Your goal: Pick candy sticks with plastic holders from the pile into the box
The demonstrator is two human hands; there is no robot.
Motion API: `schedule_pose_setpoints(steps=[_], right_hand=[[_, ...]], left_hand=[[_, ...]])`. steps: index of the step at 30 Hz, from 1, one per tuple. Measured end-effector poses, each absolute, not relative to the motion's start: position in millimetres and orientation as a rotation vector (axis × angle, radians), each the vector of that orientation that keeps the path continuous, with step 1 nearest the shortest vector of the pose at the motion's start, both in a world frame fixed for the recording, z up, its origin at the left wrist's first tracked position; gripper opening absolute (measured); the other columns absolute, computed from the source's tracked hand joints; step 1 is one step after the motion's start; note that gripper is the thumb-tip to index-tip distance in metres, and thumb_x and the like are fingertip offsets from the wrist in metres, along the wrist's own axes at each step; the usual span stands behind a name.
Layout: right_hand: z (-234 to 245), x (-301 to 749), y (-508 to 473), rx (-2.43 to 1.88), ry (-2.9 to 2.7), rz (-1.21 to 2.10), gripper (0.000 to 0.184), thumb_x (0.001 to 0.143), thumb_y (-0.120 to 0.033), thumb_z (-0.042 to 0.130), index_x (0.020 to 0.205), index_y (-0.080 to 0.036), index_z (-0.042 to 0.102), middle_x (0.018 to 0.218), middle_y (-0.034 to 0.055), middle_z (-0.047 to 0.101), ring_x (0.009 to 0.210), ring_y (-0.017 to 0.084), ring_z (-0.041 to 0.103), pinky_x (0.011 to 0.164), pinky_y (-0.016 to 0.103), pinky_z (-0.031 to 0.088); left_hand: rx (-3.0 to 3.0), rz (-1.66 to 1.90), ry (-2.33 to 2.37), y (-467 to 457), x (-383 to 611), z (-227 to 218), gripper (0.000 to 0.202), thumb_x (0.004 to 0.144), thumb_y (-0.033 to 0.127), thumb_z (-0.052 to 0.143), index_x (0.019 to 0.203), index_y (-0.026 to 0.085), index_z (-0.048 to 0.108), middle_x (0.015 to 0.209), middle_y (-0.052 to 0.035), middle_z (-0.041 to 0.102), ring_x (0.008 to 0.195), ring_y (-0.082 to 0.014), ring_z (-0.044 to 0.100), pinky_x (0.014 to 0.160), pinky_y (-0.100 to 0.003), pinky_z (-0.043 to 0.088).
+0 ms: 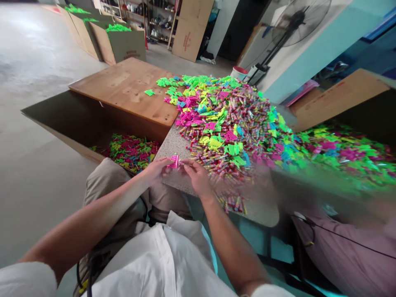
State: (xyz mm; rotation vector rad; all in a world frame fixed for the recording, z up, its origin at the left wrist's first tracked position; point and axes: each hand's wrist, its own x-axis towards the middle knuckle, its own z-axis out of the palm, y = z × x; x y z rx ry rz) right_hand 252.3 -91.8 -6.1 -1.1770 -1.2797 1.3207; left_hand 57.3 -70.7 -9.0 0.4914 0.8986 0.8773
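My left hand [157, 169] pinches a small pink plastic piece [175, 161] at the near edge of the speckled table [170, 144]. My right hand [196, 175] meets it from the right, its fingers closed on the same piece or on something small I cannot make out. Just beyond my hands lies a big heap of small colourful tubes and green, pink, yellow and blue plastic pieces [229, 119].
An open cardboard box [77, 119] to my left holds several finished coloured pieces [133, 150]. A wooden board [130, 88] lies across it. Another person's blurred sleeve [349, 243] is at the right. More boxes [120, 41] and a standing fan [297, 20] are at the back.
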Motion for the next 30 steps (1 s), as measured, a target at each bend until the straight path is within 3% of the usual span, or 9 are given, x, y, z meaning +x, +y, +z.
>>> schedule_pose_setpoints(steps=[9, 15, 23, 30], right_hand=[[1.1, 258.8, -97.7, -1.173, -1.428, 1.250, 0.025, 0.094, -0.040, 0.065, 0.111, -0.024, 0.073, 0.111, 0.0052, 0.076, 0.100, 0.022, 0.072, 0.093, 0.040, 0.057], [13.0, 256.5, -98.6, -1.119, -1.463, 1.238, 0.023, 0.095, -0.039, 0.064, 0.110, -0.024, 0.073, 0.103, 0.0045, 0.077, 0.095, 0.021, 0.074, 0.092, 0.039, 0.057], [16.6, 245.5, -101.2, -1.135, -1.301, 1.259, 0.032, 0.091, -0.050, 0.069, 0.104, -0.021, 0.071, 0.088, 0.0030, 0.077, 0.081, 0.019, 0.073, 0.084, 0.036, 0.058], [26.3, 246.5, -105.4, -1.078, -1.385, 1.229, 0.026, 0.095, -0.047, 0.066, 0.103, -0.022, 0.068, 0.085, 0.0021, 0.076, 0.081, 0.019, 0.074, 0.082, 0.036, 0.058]], left_hand=[[0.526, 0.758, 0.845, -72.1, 50.4, 6.2, 0.019, 0.077, 0.027, 0.080, 0.079, 0.011, 0.069, 0.058, 0.0009, 0.053, 0.044, -0.0033, 0.038, 0.038, -0.015, 0.022], [0.577, 0.767, 0.808, -72.6, 48.4, 21.2, 0.024, 0.076, 0.030, 0.084, 0.075, 0.012, 0.068, 0.054, 0.0038, 0.045, 0.043, -0.0026, 0.033, 0.038, -0.015, 0.019], [0.645, 0.770, 0.821, -80.6, 50.1, 25.3, 0.031, 0.078, 0.038, 0.083, 0.080, 0.011, 0.070, 0.058, 0.0027, 0.047, 0.046, -0.0027, 0.034, 0.039, -0.015, 0.019], [0.654, 0.800, 0.847, -85.7, 51.2, 34.1, 0.031, 0.075, 0.039, 0.085, 0.079, 0.013, 0.069, 0.062, 0.0008, 0.054, 0.046, -0.0025, 0.034, 0.040, -0.016, 0.019]])
